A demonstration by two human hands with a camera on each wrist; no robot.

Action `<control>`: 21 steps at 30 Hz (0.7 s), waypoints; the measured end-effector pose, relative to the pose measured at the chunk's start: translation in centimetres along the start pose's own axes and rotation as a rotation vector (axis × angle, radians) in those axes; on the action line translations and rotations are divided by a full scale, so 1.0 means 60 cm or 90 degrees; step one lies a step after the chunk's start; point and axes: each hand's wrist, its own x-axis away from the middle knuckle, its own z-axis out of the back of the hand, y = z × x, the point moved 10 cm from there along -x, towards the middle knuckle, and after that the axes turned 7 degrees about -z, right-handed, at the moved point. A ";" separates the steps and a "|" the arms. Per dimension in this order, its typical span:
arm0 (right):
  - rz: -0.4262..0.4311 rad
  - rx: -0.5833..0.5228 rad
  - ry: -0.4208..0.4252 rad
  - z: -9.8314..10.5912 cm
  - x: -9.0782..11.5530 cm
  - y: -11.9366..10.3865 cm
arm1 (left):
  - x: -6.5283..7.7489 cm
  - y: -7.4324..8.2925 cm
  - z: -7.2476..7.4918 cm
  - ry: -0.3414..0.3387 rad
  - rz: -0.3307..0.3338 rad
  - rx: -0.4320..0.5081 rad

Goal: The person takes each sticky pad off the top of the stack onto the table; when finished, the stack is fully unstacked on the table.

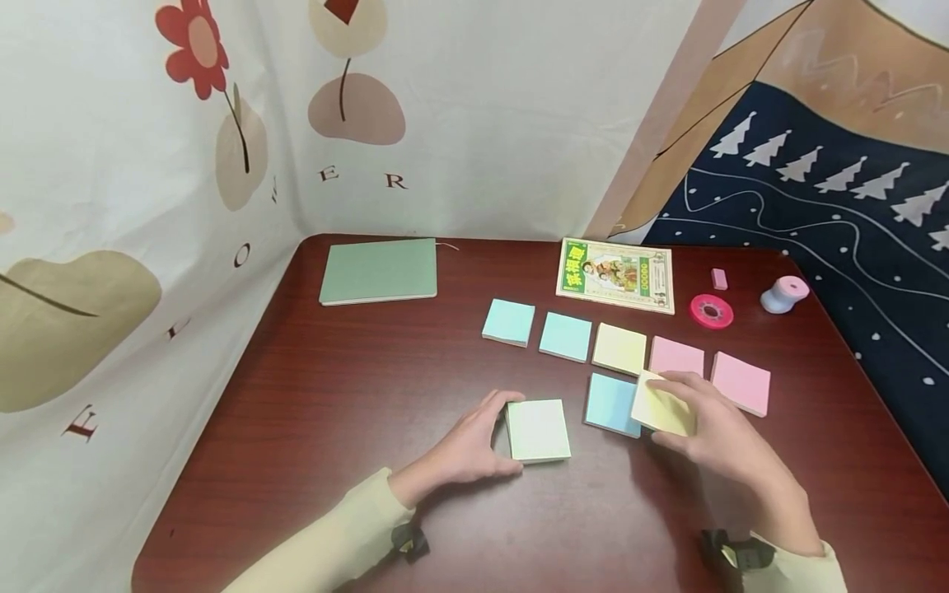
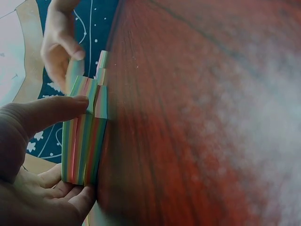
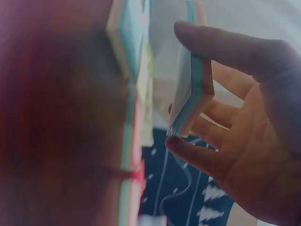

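Observation:
My left hand (image 1: 470,449) grips a stack of sticky notes (image 1: 537,430) with a pale green top, thumb and fingers at its edges. Striped coloured layers show along its side in the left wrist view. My right hand (image 1: 722,428) holds a yellow-topped sticky note pad (image 1: 660,405) by its edges, tilted and raised off the table. This pad overlaps the right edge of a blue sticky note pad (image 1: 611,403) in the head view. Behind them runs a row of pads: two light blue pads (image 1: 509,321), a yellow pad (image 1: 619,347) and two pink pads (image 1: 741,383), one partly hidden.
A green notebook (image 1: 378,272) lies at the back left of the brown table (image 1: 356,354). Along the back right are a printed booklet (image 1: 615,276), a pink-red ring-shaped roll (image 1: 712,311), a small pink block (image 1: 719,278) and a spool-shaped item (image 1: 784,294). Patterned cloth (image 1: 474,165) hangs behind.

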 end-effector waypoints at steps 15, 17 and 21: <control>-0.042 0.012 -0.035 -0.025 0.007 0.066 | 0.001 0.002 0.002 0.001 0.002 -0.008; -0.046 0.011 -0.039 -0.026 0.007 0.067 | 0.001 0.001 0.002 0.002 0.002 -0.008; -0.054 0.013 -0.049 -0.028 0.007 0.070 | 0.000 0.002 0.002 0.002 0.001 -0.009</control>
